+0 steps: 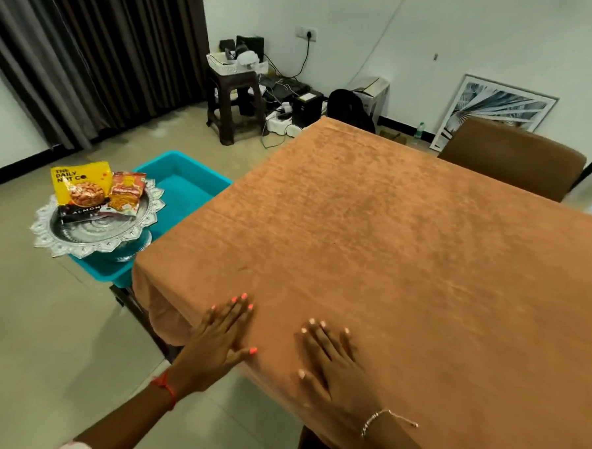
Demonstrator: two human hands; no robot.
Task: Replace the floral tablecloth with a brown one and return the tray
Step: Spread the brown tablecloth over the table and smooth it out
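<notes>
A brown tablecloth [390, 236] covers the whole table top and hangs over its near left corner. My left hand [218, 337] lies flat on the cloth at the near edge, fingers spread. My right hand [332, 356] rests flat on the cloth just to its right, palm down. Neither hand holds anything. The silver tray [81, 237] with a scalloped rim sits to the left of the table on a teal bin [186, 191]. It carries a yellow nut packet [80, 185] and a red snack packet [126, 191]. No floral tablecloth is in view.
A brown chair [510, 156] stands at the table's far side. A dark stool [234, 94] with gadgets, cables and a black bag are by the far wall. A framed picture [496, 111] leans there. Dark curtains hang at the left. Tiled floor lies left of the table.
</notes>
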